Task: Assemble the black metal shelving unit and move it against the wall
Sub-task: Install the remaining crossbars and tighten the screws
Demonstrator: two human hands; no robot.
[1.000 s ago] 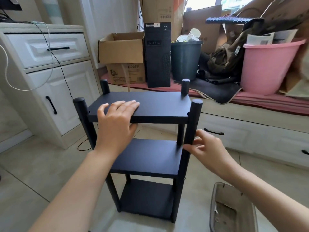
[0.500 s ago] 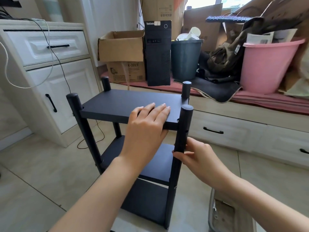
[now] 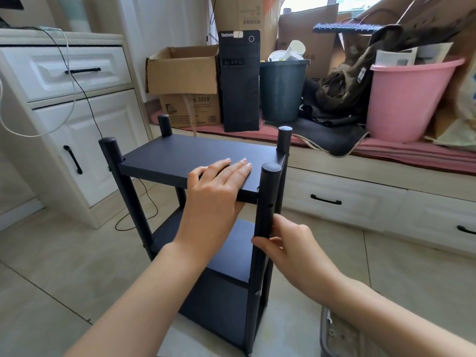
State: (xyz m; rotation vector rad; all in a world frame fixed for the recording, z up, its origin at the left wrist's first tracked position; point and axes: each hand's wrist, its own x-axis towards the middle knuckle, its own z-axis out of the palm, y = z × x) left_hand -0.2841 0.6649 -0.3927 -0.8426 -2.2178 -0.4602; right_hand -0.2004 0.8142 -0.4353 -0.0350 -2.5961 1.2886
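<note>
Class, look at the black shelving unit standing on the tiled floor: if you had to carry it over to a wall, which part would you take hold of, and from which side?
Probably the upright corner posts. The shelving unit stands upright with round posts a hand can wrap; the right hand already grips the near right post from the side. Take the near left post the same way from the opposite side, rather than the flat top shelf under the left hand.

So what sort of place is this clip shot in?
Most likely a room in a home, partly used for storage: white cabinets with drawers, a cushioned window bench piled with cardboard boxes, a computer tower and a pink tub, and a tiled floor.
</note>
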